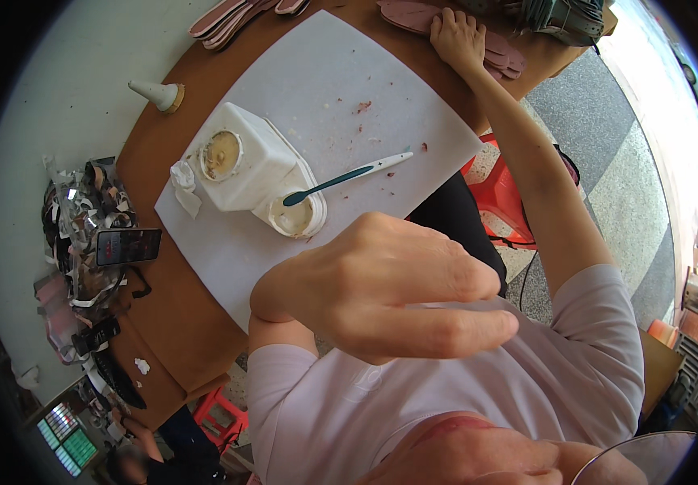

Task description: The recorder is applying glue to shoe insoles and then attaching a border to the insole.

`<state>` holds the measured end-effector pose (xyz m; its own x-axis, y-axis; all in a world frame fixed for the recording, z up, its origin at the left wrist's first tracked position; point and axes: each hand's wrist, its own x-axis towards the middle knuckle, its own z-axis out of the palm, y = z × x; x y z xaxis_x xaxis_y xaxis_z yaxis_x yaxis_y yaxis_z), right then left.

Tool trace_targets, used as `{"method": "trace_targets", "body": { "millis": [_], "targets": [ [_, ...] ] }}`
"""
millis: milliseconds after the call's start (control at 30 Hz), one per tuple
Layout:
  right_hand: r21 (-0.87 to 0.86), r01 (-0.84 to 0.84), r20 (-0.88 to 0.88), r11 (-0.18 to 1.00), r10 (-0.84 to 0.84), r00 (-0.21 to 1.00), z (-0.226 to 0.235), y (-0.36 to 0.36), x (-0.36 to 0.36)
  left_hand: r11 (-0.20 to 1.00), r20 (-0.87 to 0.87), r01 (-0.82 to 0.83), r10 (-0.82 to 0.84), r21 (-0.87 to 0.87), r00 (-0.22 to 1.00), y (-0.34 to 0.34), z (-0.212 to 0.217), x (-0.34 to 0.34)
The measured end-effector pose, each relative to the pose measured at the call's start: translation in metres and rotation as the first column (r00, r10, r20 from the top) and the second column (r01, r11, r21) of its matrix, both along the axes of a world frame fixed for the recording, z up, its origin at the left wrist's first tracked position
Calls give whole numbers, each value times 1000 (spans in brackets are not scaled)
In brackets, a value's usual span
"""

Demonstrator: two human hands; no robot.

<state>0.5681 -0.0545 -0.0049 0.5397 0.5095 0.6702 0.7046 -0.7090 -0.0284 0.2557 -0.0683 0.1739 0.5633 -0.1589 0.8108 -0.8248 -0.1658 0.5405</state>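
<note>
My left hand [397, 291] is raised close to the camera, its arm folded in front of my chest. Its visible fingers are partly bent and apart, and nothing shows in them. At the far right of the table my right hand [458, 39] rests on flat pink sole-shaped pieces [504, 58], fingers spread over them; whether it grips one is hard to see. On a white board [284, 89] stands a white plastic glue pot [264, 153] with two round openings, residue in them. A teal and white toothbrush [349, 175] lies from the smaller opening across the board.
Crumpled tissue [185, 186] sits beside the pot. Left of the board are a white cone-tipped bottle [157, 94], a phone [129, 246] and piled scraps [90, 218]. More pink soles [223, 23] lie far left. Red stools [498, 194] stand below; another person [163, 457] sits lower left.
</note>
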Motion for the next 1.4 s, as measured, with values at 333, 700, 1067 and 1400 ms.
{"method": "trace_targets", "body": {
  "millis": [333,700,1067,1400],
  "targets": [
    [-20,-34,-54,999,33,998,-6,6,-3,845,97,-534,534,-27,840,-4,15,-16],
    [-23,-74,-23,997,73,997,-7,3,5,387,824,-858,562,-338,-72,-47,83,-82],
    [-68,-49,-66,997,44,997,-11,1,8,415,897,-856,427,-309,-117,-80,115,-118],
    [-80,-43,-52,996,39,998,-15,5,11,298,893,-907,422,-297,-153,-85,125,-125]
  ]
}}
